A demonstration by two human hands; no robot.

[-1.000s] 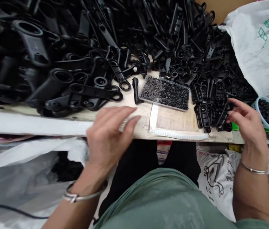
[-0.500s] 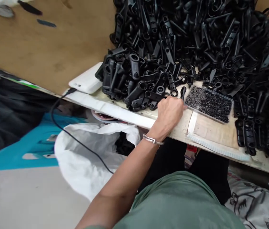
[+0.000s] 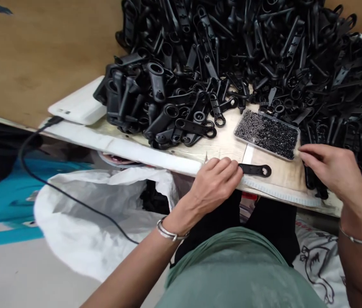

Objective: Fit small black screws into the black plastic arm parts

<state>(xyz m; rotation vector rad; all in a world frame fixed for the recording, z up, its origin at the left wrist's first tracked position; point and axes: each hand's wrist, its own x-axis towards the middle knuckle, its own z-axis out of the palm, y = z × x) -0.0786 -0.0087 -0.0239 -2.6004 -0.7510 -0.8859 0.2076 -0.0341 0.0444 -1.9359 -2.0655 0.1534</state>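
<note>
Across the frame runs the wooden bench, its upper centre and upper right heaped with a pile of black plastic parts. A white bag gapes at lower left. Right of centre sits a clear tray of tiny dark pieces. The right hand is at its right end, thumb and forefinger nearly together; I cannot tell whether they pinch anything. Near centre, the left hand has its fingers closed around a ring-ended black part, its ring pointing right.
</note>
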